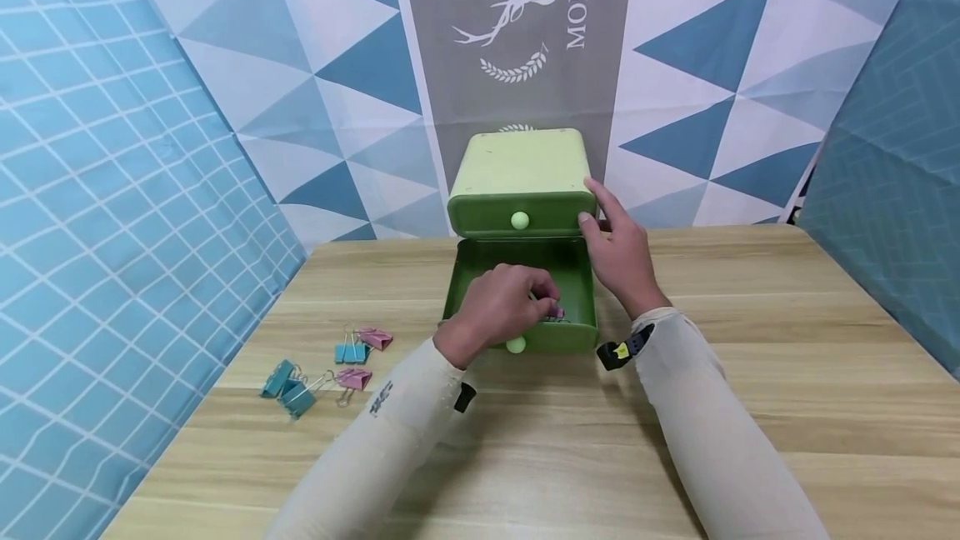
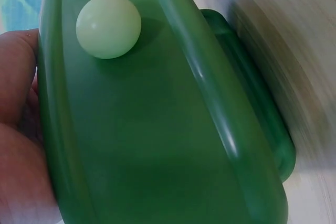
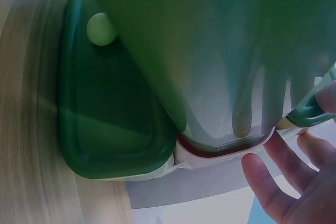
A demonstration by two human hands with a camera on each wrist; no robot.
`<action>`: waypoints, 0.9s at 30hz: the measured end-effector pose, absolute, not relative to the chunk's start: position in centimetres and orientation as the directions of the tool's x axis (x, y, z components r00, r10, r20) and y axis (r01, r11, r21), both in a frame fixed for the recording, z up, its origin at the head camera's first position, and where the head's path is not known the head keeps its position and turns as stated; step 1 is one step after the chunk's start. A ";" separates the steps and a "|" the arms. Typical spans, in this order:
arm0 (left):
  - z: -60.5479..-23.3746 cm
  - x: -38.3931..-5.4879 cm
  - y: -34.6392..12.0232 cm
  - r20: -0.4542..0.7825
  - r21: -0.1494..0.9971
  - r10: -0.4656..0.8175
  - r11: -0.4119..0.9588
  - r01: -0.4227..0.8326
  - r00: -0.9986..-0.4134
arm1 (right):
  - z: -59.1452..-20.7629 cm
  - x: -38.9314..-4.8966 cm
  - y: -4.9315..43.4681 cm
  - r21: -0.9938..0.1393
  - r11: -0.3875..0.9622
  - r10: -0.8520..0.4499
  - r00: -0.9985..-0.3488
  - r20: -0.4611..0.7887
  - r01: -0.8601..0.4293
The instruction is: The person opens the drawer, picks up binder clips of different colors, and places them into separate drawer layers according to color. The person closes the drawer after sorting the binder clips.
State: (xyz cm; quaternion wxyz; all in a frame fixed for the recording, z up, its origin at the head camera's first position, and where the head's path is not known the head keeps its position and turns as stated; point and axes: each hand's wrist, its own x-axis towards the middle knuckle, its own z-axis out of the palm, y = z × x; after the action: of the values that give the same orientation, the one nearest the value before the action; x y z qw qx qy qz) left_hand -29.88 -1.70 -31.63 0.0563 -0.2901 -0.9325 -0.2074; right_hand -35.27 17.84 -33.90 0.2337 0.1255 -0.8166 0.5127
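A small cabinet (image 1: 521,161) with a pale yellow-green top and green drawers stands near the wall, its middle drawer (image 1: 558,342) pulled out. My left hand (image 1: 504,300) reaches over that drawer's front edge and pinches a small pink binder clip (image 1: 556,311) inside it; the fingers partly cover the clip. In the left wrist view only part of this hand shows, behind the green drawer front (image 2: 131,129) and its round knob (image 2: 108,26). Against the cabinet's right side rests my right hand (image 1: 622,257), its fingers spread, also visible in the right wrist view.
Several teal binder clips (image 1: 297,398) and pink binder clips (image 1: 353,377) lie on the wooden table (image 1: 750,423) to the left. The upper drawer (image 1: 483,215) is closed, as is the bottom drawer (image 3: 115,108). Patterned cloth (image 1: 360,65) hangs behind the cabinet.
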 end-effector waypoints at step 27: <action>-31.7 -29.1 -3.6 0.474 0.265 0.479 0.723 0.639 -0.739 | -34.0 -35.3 17.8 -0.774 0.446 0.036 -0.855 0.517 -0.449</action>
State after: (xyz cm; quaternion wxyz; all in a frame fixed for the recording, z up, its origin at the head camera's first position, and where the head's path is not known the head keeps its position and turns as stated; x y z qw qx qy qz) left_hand -29.08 -3.60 -31.67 0.1897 -0.3076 -0.9085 -0.2100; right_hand -35.31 17.82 -34.02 0.2372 0.1267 -0.8164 0.5111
